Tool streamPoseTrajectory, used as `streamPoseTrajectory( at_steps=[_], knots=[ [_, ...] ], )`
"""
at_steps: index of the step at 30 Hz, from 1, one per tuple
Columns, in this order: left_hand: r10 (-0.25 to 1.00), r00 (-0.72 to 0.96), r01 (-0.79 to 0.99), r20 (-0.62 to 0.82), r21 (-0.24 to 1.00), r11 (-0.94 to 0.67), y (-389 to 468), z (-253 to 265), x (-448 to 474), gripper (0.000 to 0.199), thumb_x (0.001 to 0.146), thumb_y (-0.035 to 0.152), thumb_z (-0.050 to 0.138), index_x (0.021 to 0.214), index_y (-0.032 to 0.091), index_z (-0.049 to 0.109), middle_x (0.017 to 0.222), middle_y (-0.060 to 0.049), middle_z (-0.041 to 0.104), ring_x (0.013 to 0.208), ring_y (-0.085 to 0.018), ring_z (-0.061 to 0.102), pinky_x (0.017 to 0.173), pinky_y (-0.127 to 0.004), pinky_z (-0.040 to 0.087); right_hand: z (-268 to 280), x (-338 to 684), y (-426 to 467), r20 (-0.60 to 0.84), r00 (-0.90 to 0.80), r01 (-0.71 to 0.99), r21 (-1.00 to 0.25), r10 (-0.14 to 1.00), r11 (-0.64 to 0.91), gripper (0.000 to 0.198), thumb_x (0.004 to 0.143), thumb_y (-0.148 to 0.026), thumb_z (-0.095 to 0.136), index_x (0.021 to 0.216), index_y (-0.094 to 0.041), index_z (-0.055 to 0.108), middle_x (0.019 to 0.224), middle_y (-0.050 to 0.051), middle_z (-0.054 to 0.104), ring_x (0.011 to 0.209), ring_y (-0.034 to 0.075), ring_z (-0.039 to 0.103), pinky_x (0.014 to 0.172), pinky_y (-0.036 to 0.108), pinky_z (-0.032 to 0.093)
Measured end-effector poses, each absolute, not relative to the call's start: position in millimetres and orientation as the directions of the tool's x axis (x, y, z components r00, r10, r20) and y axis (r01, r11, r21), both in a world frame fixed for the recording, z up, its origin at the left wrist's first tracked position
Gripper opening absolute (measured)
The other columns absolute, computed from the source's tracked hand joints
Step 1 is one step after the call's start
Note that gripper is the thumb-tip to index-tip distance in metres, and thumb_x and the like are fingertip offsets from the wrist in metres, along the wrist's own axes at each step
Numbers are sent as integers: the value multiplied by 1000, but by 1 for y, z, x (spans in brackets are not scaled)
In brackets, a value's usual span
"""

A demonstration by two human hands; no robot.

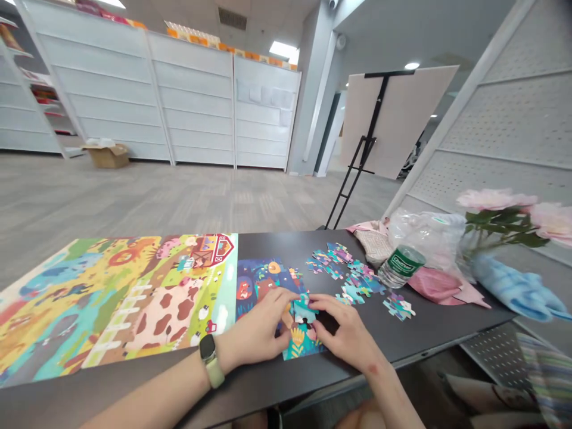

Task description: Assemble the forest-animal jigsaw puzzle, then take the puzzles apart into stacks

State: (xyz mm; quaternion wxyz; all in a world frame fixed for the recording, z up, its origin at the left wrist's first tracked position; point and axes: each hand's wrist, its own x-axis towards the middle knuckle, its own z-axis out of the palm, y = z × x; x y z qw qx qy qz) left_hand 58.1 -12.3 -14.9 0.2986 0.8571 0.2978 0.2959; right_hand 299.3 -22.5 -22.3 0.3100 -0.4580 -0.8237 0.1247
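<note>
A teal puzzle piece (304,311) sits between my two hands, over the lower right part of a partly joined jigsaw puzzle (298,347). My left hand (268,319) is closed with its fingertips at the piece's left side, its wrist wearing a watch. From the other side, my right hand (346,326) pinches the piece's right edge with thumb and forefinger. The puzzle shows dark blue ground, animals and yellow plants; my left hand hides part of it. Several loose puzzle pieces (353,277) lie beyond my right hand, and a smaller cluster (399,306) lies to its right.
Finished farm and animal pictures (170,310) cover the left of the dark table (268,241). To the right stand a water bottle (402,266), a plastic bag (424,235), pink cloth (435,286) and flowers in blue wrapping (518,286). An easel (369,143) stands behind the table.
</note>
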Motion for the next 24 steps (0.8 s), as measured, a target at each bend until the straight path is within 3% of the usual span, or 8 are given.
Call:
streamPoseTrajectory(
  at_steps=[7,10,12,15,20,24],
  knots=[
    [696,638,350,330,681,-643,-14,-16,58,68,78,7,56,142,23,38,141,-11,48,133,-27,43,114,-46,36,-30,307,-17,539,-120,769,-481,834,422,19,85,-24,58,101,-23,69,116,9,72,105,26,70,94,43,56],
    [733,555,336,394,699,-631,-13,-13,56,47,84,11,54,129,23,47,127,-9,56,117,-25,54,102,-42,45,-33,308,-16,539,-54,778,-505,841,373,18,85,-26,59,100,-23,68,116,9,72,104,25,70,93,42,56],
    [770,461,333,442,718,-611,-11,-9,54,28,89,12,50,115,22,53,113,-7,60,104,-22,58,92,-38,49,-33,309,-16,532,-38,777,-517,846,360,18,85,-26,59,100,-24,68,115,9,72,105,25,70,94,42,56],
    [797,362,333,483,732,-594,-9,-5,51,16,92,15,48,106,22,54,103,-5,61,94,-20,59,84,-34,49,-33,308,-16,524,-34,770,-530,851,357,18,85,-27,58,100,-24,69,115,9,73,104,25,70,94,42,57],
    [817,372,361,440,743,-564,-7,-8,51,17,91,13,47,104,21,54,102,-4,62,89,-19,60,81,-33,49,-34,310,-16,503,-33,758,-550,864,350,18,86,-28,58,100,-23,69,115,9,72,104,25,70,90,41,58],
    [787,429,392,442,694,-604,-7,-12,53,25,87,8,47,106,22,54,105,-5,60,98,-21,59,86,-34,48,-32,309,-17,495,-51,751,-554,867,360,18,86,-27,58,101,-23,68,114,9,72,103,24,69,86,39,58]
  ],
)
